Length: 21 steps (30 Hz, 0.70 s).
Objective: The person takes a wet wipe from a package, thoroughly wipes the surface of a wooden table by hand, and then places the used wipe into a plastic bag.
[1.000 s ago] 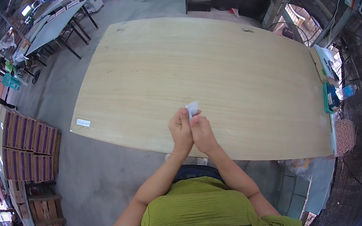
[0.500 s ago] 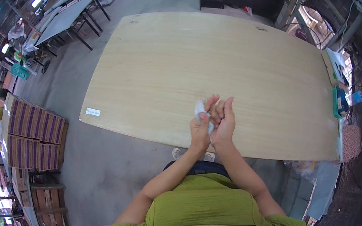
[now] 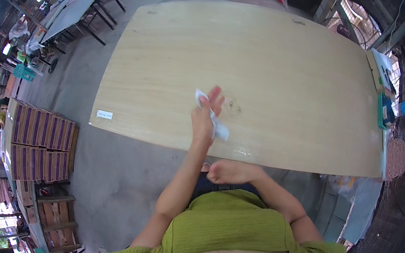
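My left hand (image 3: 205,118) is over the near edge of the pale wooden tabletop (image 3: 170,58), its thumb pressing a crumpled white tissue (image 3: 220,131) against the palm. One end of the tissue sticks up past the thumb, and the other hangs toward the wrist. Close to my waist, off the near table edge, my right hand (image 3: 231,173) is curled into a loose fist, and nothing shows in it. A few dark marks (image 3: 235,105) are on the board just right of my left hand. A small white label (image 3: 105,114) lies at the board's near left corner.
Along the right edge stand a teal basket (image 3: 383,112) with items in it, a board with papers (image 3: 381,73) and a pink woven thing (image 3: 396,159). Stacked cartons (image 3: 42,141) rise at left, above a wooden pallet (image 3: 57,222). Grey tables (image 3: 77,12) stand at far left.
My hands have come apart. The left has moved left and slightly away from me with the tissue; the right has drawn back toward my waist and curled. The dark marks now show.
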Each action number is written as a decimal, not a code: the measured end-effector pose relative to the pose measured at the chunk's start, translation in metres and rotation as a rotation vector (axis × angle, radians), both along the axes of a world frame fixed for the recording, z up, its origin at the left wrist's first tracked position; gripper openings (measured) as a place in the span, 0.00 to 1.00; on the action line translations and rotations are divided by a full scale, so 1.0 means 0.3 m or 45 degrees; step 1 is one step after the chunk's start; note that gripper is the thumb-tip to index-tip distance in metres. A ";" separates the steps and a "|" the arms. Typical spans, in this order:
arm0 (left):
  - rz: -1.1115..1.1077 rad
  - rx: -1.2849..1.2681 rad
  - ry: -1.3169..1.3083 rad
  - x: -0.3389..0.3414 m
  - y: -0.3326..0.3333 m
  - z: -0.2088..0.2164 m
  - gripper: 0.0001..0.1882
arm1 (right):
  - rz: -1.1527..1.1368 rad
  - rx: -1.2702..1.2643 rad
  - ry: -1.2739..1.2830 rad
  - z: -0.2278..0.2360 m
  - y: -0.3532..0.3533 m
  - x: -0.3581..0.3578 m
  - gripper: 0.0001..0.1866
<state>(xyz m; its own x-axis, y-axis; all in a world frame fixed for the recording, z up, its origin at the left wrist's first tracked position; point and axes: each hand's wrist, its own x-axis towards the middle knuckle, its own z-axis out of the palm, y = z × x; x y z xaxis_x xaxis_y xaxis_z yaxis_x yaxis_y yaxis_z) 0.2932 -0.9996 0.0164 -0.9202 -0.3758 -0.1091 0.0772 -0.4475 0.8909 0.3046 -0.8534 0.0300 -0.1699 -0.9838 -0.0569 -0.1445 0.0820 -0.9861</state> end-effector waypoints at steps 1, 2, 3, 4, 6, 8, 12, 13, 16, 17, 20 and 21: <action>-0.013 -0.016 0.013 -0.012 -0.001 0.043 0.42 | 0.062 0.060 0.068 0.008 0.010 0.030 0.38; -0.026 -0.031 0.026 -0.024 0.002 0.066 0.45 | -0.244 -0.072 -0.115 -0.004 0.043 0.011 0.38; -0.098 -0.009 0.027 -0.003 0.019 0.053 0.46 | -0.542 -0.205 -0.292 -0.016 0.093 -0.022 0.39; -0.096 -0.033 0.104 0.039 0.061 0.029 0.44 | -0.829 -0.339 -0.488 -0.018 0.114 -0.037 0.39; -0.106 -0.083 0.261 0.089 0.193 -0.010 0.41 | -0.813 -0.821 -1.099 -0.005 0.115 -0.106 0.42; -0.031 -0.664 0.471 0.074 0.243 -0.016 0.34 | -1.051 -0.863 -1.247 -0.006 0.070 -0.095 0.45; -0.059 -0.913 0.295 0.085 0.290 -0.021 0.26 | -1.172 -0.257 -0.645 -0.040 0.126 -0.030 0.50; -0.046 -0.879 0.203 0.079 0.309 0.002 0.26 | -1.072 -0.244 -0.424 -0.068 0.161 -0.042 0.49; -0.105 -0.844 -0.079 0.041 0.350 0.032 0.26 | -0.928 -0.209 -0.070 -0.054 0.212 -0.053 0.49; -0.203 -0.878 -0.176 0.032 0.335 0.017 0.27 | -0.909 -0.199 -0.003 -0.037 0.228 -0.054 0.49; -0.323 -0.244 -0.251 -0.046 0.214 -0.139 0.27 | -0.314 0.206 -0.374 -0.019 0.337 -0.033 0.50; -0.309 -0.022 -0.241 -0.074 0.208 -0.152 0.28 | -0.258 0.072 -0.626 -0.050 0.362 -0.027 0.50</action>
<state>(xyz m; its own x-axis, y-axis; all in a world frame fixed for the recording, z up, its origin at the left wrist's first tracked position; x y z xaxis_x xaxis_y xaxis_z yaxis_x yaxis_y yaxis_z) 0.2710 -0.9372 -0.0292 -0.9472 -0.1512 -0.2828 -0.1982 -0.4172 0.8869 0.2966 -0.7448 0.0150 -0.2962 -0.9271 -0.2296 0.3576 0.1153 -0.9267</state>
